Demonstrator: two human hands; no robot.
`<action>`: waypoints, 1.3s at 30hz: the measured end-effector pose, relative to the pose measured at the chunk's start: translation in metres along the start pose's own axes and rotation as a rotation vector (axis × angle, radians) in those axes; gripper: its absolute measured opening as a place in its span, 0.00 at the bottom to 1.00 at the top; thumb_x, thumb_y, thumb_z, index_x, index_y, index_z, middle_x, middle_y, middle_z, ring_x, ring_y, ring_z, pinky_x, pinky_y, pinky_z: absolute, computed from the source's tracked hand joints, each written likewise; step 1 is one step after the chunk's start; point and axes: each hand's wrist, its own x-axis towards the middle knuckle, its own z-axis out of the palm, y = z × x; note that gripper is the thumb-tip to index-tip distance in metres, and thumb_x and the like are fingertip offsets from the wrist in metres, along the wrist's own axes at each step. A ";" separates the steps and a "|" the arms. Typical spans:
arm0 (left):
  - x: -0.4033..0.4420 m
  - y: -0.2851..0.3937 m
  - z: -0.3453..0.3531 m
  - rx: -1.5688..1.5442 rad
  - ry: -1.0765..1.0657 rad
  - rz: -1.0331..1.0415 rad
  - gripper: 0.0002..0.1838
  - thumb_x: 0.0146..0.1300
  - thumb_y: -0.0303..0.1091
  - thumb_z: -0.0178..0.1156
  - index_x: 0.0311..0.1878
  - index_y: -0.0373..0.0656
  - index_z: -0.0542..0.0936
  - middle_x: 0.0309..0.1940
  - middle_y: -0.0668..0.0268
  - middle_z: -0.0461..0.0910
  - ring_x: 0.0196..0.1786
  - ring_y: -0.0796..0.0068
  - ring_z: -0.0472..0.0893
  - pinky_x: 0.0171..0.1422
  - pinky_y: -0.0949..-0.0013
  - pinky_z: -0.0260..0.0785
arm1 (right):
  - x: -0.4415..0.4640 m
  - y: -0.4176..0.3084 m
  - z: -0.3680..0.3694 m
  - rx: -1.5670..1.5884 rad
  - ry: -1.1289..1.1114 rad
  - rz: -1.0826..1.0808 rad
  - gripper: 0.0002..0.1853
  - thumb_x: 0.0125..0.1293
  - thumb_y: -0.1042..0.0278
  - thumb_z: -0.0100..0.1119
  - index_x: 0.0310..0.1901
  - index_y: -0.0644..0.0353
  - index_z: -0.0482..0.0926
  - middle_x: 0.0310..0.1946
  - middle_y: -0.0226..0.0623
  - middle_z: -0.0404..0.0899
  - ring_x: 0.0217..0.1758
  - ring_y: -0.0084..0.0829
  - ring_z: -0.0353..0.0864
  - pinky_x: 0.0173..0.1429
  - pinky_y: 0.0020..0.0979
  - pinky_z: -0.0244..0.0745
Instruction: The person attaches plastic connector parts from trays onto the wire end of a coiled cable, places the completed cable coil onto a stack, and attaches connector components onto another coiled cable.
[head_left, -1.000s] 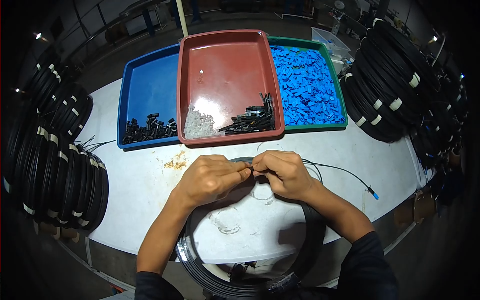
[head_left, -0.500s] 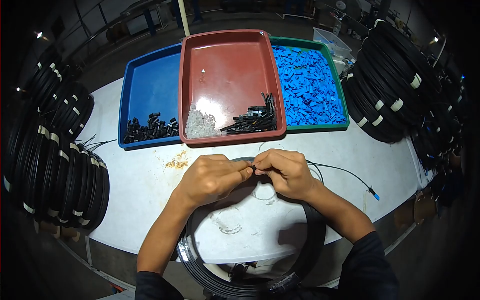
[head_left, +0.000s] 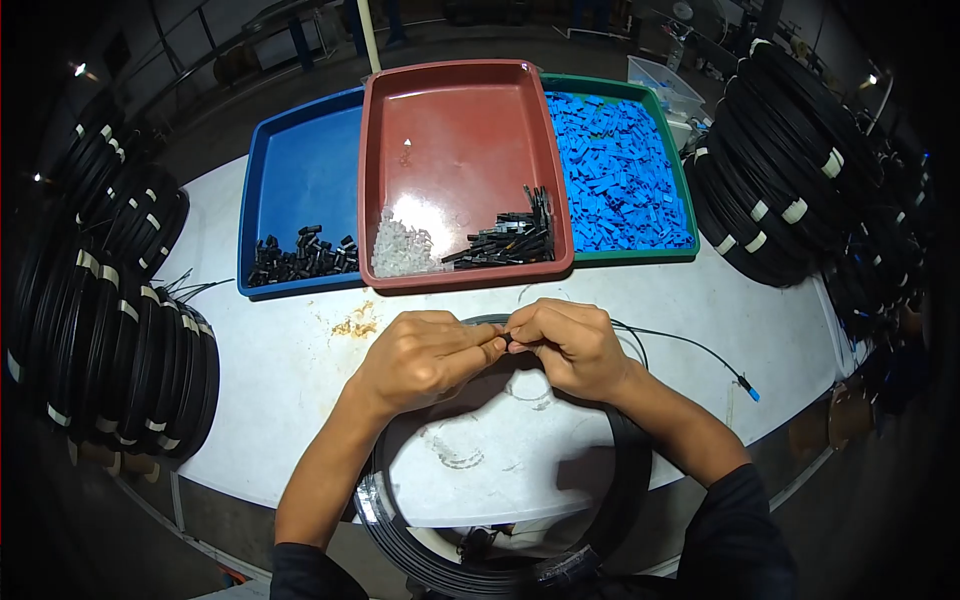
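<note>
From the head view, a white table (head_left: 270, 380) carries three trays side by side along its far edge: a blue tray (head_left: 300, 160) with black tubes (head_left: 300, 260) along its near edge, a red tray (head_left: 460, 140) with whitish pieces (head_left: 405, 248) in its near left corner and black strips (head_left: 510, 238) in its near right one, and a green tray (head_left: 692, 225) spread with blue pieces (head_left: 620, 170). Banded black coils are stacked at the table's left edge (head_left: 130, 360) and far right corner (head_left: 790, 170); beyond lies a dim workshop with a pale pole (head_left: 367, 35) and a clear bin (head_left: 665, 85). A cable coil (head_left: 632, 450) lies across the near edge, its lower part beyond it, while a blue-tipped cable end (head_left: 748, 388) reaches toward the right edge. The left hand (head_left: 420, 355) and right hand (head_left: 570, 345) meet at the coil's far side, fingertips pinched on a small dark piece (head_left: 509, 343), mostly hidden. Compared with half a second ago, trays, coils and cable end lie unchanged, and both hands keep almost the same pose.
</note>
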 end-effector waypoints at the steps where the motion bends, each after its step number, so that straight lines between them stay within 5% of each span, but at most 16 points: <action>1: 0.000 0.000 -0.001 -0.055 0.017 -0.039 0.06 0.52 0.24 0.77 0.33 0.39 0.89 0.34 0.59 0.90 0.25 0.72 0.86 0.30 0.71 0.80 | 0.002 -0.001 0.001 0.001 -0.001 -0.002 0.13 0.45 0.90 0.62 0.34 0.66 0.76 0.34 0.43 0.82 0.31 0.41 0.81 0.34 0.38 0.77; 8: 0.006 0.009 -0.004 -0.482 0.079 -0.487 0.05 0.51 0.20 0.76 0.31 0.36 0.88 0.31 0.56 0.90 0.34 0.66 0.92 0.39 0.71 0.84 | 0.007 -0.008 -0.004 -0.346 0.046 -0.345 0.07 0.50 0.81 0.65 0.31 0.67 0.76 0.35 0.42 0.82 0.31 0.38 0.80 0.34 0.36 0.76; 11: -0.001 0.002 0.002 -0.427 0.093 -0.304 0.05 0.52 0.22 0.76 0.31 0.36 0.88 0.31 0.58 0.90 0.30 0.69 0.90 0.35 0.70 0.83 | 0.007 -0.009 -0.006 -0.366 0.060 -0.376 0.09 0.49 0.83 0.64 0.32 0.67 0.76 0.35 0.42 0.81 0.31 0.38 0.81 0.34 0.36 0.76; 16: 0.003 0.001 0.000 -0.071 0.016 -0.040 0.05 0.53 0.25 0.76 0.32 0.38 0.88 0.30 0.61 0.90 0.24 0.72 0.86 0.29 0.71 0.80 | 0.000 0.000 -0.003 -0.081 -0.001 -0.082 0.12 0.46 0.89 0.60 0.34 0.66 0.75 0.34 0.42 0.81 0.31 0.40 0.81 0.34 0.37 0.77; 20: 0.001 0.001 -0.002 -0.150 0.051 -0.107 0.04 0.54 0.26 0.75 0.31 0.39 0.88 0.31 0.60 0.90 0.24 0.73 0.86 0.28 0.72 0.79 | 0.004 -0.004 -0.003 -0.221 -0.031 -0.215 0.11 0.48 0.87 0.63 0.33 0.66 0.75 0.35 0.42 0.82 0.31 0.39 0.81 0.35 0.37 0.77; 23: 0.004 0.008 -0.003 -0.439 0.070 -0.464 0.03 0.52 0.20 0.75 0.30 0.35 0.88 0.29 0.55 0.90 0.35 0.66 0.92 0.41 0.72 0.85 | 0.007 -0.008 -0.004 -0.341 0.014 -0.321 0.08 0.50 0.82 0.65 0.31 0.66 0.75 0.36 0.41 0.82 0.32 0.39 0.82 0.35 0.36 0.77; 27: 0.005 0.009 -0.004 -0.498 0.059 -0.533 0.04 0.52 0.20 0.75 0.30 0.34 0.88 0.29 0.55 0.89 0.34 0.64 0.92 0.41 0.71 0.85 | 0.007 -0.011 -0.002 -0.414 0.100 -0.411 0.08 0.52 0.77 0.66 0.30 0.66 0.74 0.36 0.41 0.81 0.31 0.38 0.81 0.35 0.35 0.78; 30: 0.003 0.005 -0.001 -0.389 0.082 -0.269 0.04 0.54 0.23 0.74 0.33 0.36 0.88 0.31 0.57 0.90 0.28 0.68 0.89 0.31 0.72 0.80 | 0.003 -0.009 -0.005 -0.370 0.024 -0.345 0.08 0.49 0.83 0.64 0.31 0.67 0.75 0.35 0.41 0.82 0.32 0.39 0.82 0.35 0.36 0.79; 33: 0.005 0.004 0.000 0.063 0.053 0.062 0.04 0.55 0.25 0.72 0.35 0.39 0.88 0.33 0.60 0.90 0.22 0.75 0.83 0.26 0.71 0.76 | 0.000 0.000 -0.002 -0.026 0.008 -0.030 0.14 0.44 0.92 0.57 0.34 0.68 0.75 0.34 0.43 0.83 0.32 0.42 0.84 0.36 0.37 0.80; 37: 0.000 0.001 0.002 -0.047 0.080 -0.036 0.04 0.55 0.24 0.73 0.34 0.38 0.88 0.32 0.60 0.90 0.24 0.73 0.85 0.27 0.72 0.78 | 0.003 -0.003 -0.002 -0.085 0.013 -0.085 0.12 0.46 0.91 0.60 0.33 0.67 0.76 0.35 0.42 0.83 0.32 0.41 0.83 0.36 0.37 0.80; 39: 0.005 0.008 -0.001 -0.381 0.139 -0.366 0.03 0.56 0.24 0.74 0.34 0.37 0.89 0.32 0.59 0.90 0.26 0.72 0.87 0.30 0.73 0.79 | 0.005 -0.005 -0.003 -0.246 0.047 -0.241 0.11 0.47 0.88 0.62 0.33 0.67 0.76 0.35 0.43 0.82 0.33 0.40 0.83 0.35 0.36 0.79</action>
